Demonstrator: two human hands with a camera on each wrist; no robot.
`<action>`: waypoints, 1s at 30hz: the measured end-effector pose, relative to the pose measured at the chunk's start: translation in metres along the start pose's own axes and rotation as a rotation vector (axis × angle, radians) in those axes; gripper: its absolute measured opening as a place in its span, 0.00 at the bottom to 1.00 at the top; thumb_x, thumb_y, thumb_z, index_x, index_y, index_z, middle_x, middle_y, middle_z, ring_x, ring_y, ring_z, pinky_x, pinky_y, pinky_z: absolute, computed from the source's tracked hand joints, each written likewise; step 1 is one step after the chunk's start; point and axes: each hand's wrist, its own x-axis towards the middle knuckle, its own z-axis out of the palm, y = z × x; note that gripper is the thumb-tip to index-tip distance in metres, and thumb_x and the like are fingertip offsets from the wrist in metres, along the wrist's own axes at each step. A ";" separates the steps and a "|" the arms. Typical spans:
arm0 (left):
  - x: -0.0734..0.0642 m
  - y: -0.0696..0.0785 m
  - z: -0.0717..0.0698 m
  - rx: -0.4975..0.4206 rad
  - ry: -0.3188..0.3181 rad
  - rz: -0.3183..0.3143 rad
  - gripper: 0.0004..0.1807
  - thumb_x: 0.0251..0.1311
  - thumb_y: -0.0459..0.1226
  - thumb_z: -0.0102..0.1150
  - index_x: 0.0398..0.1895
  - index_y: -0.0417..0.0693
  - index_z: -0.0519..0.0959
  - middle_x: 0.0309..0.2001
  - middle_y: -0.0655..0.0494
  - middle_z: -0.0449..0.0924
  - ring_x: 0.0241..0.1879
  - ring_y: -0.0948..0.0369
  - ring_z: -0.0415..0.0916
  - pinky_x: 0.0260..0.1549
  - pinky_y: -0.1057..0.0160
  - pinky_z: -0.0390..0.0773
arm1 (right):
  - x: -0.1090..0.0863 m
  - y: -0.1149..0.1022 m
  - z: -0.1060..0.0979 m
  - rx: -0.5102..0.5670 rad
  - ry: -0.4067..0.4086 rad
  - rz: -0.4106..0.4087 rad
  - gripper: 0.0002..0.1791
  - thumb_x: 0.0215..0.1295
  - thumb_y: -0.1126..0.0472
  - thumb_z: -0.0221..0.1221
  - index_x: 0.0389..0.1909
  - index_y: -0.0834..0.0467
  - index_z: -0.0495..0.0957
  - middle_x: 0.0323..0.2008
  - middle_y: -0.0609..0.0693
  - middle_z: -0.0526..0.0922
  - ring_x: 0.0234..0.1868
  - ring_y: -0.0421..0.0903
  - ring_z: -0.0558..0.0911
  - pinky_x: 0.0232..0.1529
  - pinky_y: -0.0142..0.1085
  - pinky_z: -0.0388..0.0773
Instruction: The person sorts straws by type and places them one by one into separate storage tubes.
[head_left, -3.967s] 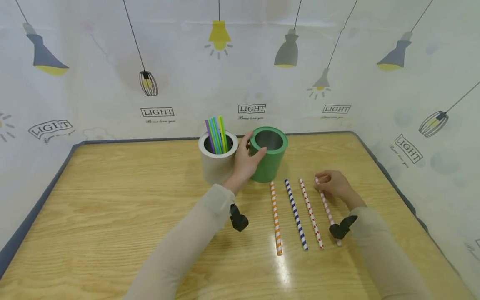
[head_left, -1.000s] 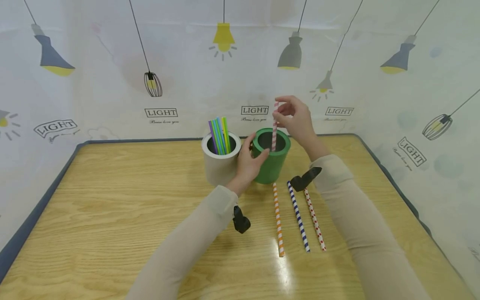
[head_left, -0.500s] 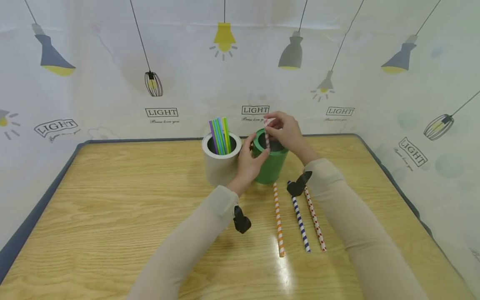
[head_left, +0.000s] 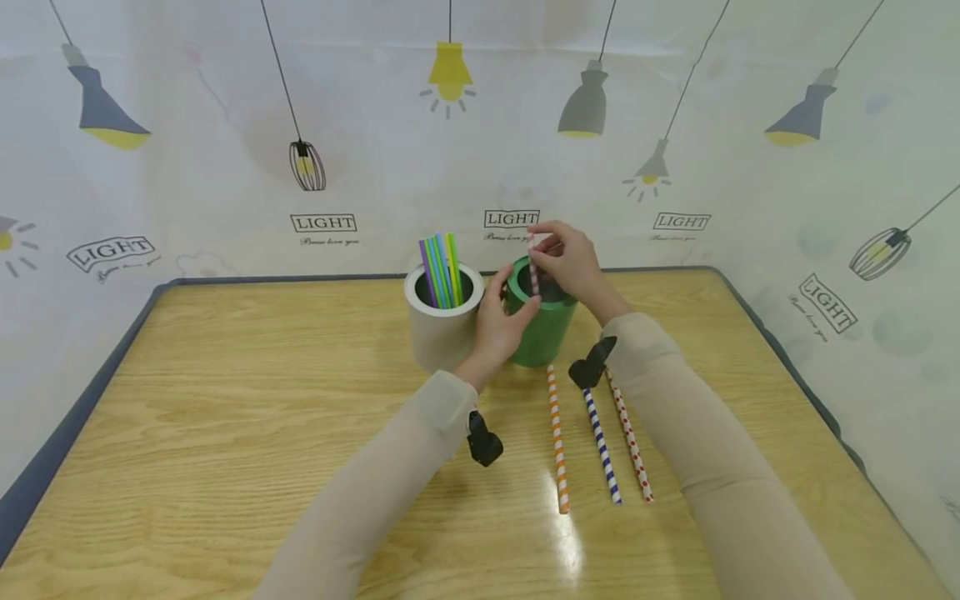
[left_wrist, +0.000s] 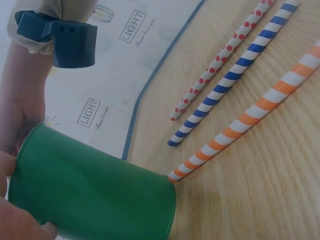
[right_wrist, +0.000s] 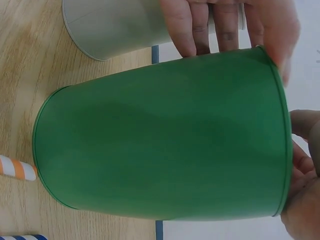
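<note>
A green cup (head_left: 542, 333) stands at the back middle of the wooden table (head_left: 225, 400). My left hand (head_left: 498, 321) grips its left side; its fingers (right_wrist: 200, 25) curl over the cup (right_wrist: 160, 135) in the right wrist view. My right hand (head_left: 570, 262) pinches a pink-and-white striped straw (head_left: 533, 268) above the cup's mouth, its lower part inside the cup. Three straws lie in front of the cup: orange-striped (head_left: 557, 437), blue-striped (head_left: 600, 442) and red-dotted (head_left: 630, 442). The left wrist view shows the cup (left_wrist: 95, 190) and the same straws.
A white cup (head_left: 441, 321) holding several plain coloured straws (head_left: 440, 268) stands right next to the green cup on its left. A printed cloth (head_left: 187, 150) walls the table at the back and both sides. The table has a dark raised edge (head_left: 75, 408).
Four seconds ago my right hand was at the pink straw lying on the table. It lifted the straw over the green cup and has lowered it into the cup during the last second.
</note>
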 end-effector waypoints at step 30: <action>-0.003 0.003 0.000 -0.002 -0.008 -0.025 0.34 0.58 0.37 0.59 0.67 0.48 0.58 0.66 0.53 0.58 0.64 0.56 0.56 0.62 0.60 0.60 | -0.032 0.020 -0.061 0.059 -0.134 0.073 0.20 0.63 0.63 0.57 0.56 0.61 0.72 0.38 0.60 0.76 0.36 0.50 0.79 0.33 0.42 0.82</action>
